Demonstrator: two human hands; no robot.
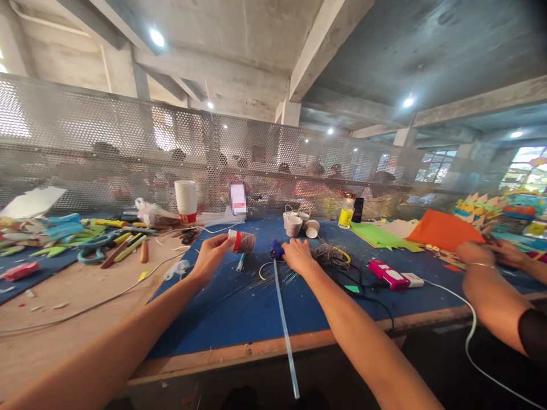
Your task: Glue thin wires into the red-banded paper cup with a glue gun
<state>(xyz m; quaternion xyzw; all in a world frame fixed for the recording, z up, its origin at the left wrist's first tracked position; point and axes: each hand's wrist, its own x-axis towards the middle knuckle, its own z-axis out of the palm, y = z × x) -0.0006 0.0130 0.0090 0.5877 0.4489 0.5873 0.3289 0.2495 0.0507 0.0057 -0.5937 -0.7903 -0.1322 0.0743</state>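
My left hand [213, 255] grips a paper cup [245, 242] by its red-banded end. The cup lies on its side in the air, and its brownish-grey outside looks wrapped in cord. My right hand [299, 254] is closed around a blue glue gun [277, 249], whose handle is hidden by the fingers. From the gun's back a long clear glue stick [285, 330] runs down past the table's front edge. Several cord-wrapped cups [293, 225] stand or lie beyond my right hand. Beside it is a tangled bundle of grey cord [331, 256].
Scissors [92, 250] and knives lie left, near a stack of paper cups [185, 199]. A phone [238, 198] leans against the perforated screen [256, 142]. A yellow bottle [346, 212] and a pink power strip [388, 275] are right. Another person's arm [491, 290] reaches in beside orange paper [444, 228].
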